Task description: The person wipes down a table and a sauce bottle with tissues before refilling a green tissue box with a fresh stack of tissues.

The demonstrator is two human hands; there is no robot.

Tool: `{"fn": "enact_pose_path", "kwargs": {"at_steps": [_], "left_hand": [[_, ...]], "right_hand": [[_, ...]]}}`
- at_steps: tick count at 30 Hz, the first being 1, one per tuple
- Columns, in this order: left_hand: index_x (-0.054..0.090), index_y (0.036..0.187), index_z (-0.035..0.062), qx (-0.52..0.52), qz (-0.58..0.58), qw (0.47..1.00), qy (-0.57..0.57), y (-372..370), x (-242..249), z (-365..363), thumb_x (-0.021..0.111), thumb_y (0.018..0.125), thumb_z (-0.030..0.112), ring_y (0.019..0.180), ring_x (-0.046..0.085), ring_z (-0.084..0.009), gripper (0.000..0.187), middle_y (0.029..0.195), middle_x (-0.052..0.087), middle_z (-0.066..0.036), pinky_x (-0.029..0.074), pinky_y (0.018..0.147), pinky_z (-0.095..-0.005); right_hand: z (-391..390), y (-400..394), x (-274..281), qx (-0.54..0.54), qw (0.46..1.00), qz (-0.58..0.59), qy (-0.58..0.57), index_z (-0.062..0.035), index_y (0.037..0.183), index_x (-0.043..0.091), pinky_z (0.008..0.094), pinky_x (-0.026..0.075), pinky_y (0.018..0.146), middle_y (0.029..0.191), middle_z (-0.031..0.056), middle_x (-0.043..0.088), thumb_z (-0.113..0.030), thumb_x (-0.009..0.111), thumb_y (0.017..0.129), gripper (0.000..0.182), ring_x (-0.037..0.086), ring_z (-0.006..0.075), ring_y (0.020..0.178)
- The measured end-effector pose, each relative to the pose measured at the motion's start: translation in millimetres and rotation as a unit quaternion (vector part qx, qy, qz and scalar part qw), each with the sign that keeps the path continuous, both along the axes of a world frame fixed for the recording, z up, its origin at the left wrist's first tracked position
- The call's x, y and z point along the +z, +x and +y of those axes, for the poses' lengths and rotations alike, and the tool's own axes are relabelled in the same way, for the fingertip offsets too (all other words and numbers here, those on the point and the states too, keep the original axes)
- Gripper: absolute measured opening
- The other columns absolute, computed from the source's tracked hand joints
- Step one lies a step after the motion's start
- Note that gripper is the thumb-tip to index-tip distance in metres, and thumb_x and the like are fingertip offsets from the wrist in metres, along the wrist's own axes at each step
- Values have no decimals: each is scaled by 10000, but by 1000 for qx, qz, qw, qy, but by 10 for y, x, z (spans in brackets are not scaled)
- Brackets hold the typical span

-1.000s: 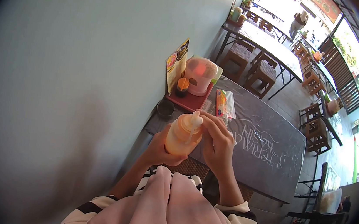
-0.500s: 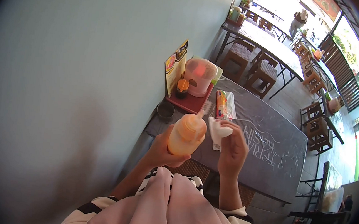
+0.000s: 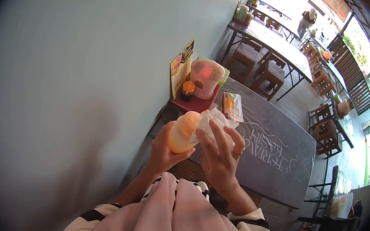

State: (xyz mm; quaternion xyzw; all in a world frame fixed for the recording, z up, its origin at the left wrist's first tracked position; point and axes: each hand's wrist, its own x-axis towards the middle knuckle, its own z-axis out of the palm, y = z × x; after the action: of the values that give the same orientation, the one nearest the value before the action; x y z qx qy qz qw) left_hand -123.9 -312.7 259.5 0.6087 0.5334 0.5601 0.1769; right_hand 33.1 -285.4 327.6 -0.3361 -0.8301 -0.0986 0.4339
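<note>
My left hand is wrapped round an orange-tinted squeeze bottle, which leans to the right above the table's near end. In my right hand is a crumpled white tissue, spread over the bottle's spout and upper side. The fingers press it from the right, and the tissue hides the spout tip. Just beyond stands a red tray with a pink lidded container, a small orange-capped dark bottle and a menu card. A tissue pack lies right of the tray.
The dark covered table has printed lettering. A black bowl or ashtray sits by the wall on the left. More tables and brown stools stand farther off. A person is in the far background.
My right hand has moved left and brought the tissue onto the bottle's spout and side. The bottle has shifted slightly left and tilted more to the right.
</note>
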Motion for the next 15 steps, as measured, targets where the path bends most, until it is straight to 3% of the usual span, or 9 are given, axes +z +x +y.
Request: {"fn": "enact_pose_path", "kwargs": {"at_steps": [5,7,10,13,15], "left_hand": [[392,1242,22,-12,-19,1000,-7,37,33,-15,805,665,223,960,584,-315,737,1078,555,-166,481,810,-398],[388,1252,19,3,59,998,14,28,39,-4,800,657,233,969,566,-342,755,1077,552,-176,470,818,-418],[390,1252,19,-2,76,997,3,51,-58,2,800,645,246,978,550,-361,766,1077,551,-182,461,825,-430],[400,1242,23,-17,95,995,8,93,-31,1,802,645,260,965,560,-352,758,1064,556,-180,463,822,-427],[405,1238,22,-21,67,997,-3,119,-40,2,804,643,266,958,563,-349,756,1060,557,-181,461,824,-431]], "right_hand": [[20,-80,176,20,1000,-12,-17,-97,949,653,345,352,911,1282,-11,529,-51,630,687,268,407,254,1154],[31,-141,254,13,999,-23,-24,-86,922,648,348,332,923,1299,-11,514,-51,623,691,234,392,256,1168],[100,-228,332,-38,997,-73,-13,-67,845,642,353,300,940,1318,-5,493,-68,624,688,158,365,264,1192],[200,-252,422,-91,989,-101,-63,-40,780,628,368,315,923,1262,14,516,-86,633,702,91,395,244,1168],[336,-201,504,-35,986,-59,-150,-25,744,613,377,341,897,1155,46,542,-85,627,736,63,443,225,1108]]}}
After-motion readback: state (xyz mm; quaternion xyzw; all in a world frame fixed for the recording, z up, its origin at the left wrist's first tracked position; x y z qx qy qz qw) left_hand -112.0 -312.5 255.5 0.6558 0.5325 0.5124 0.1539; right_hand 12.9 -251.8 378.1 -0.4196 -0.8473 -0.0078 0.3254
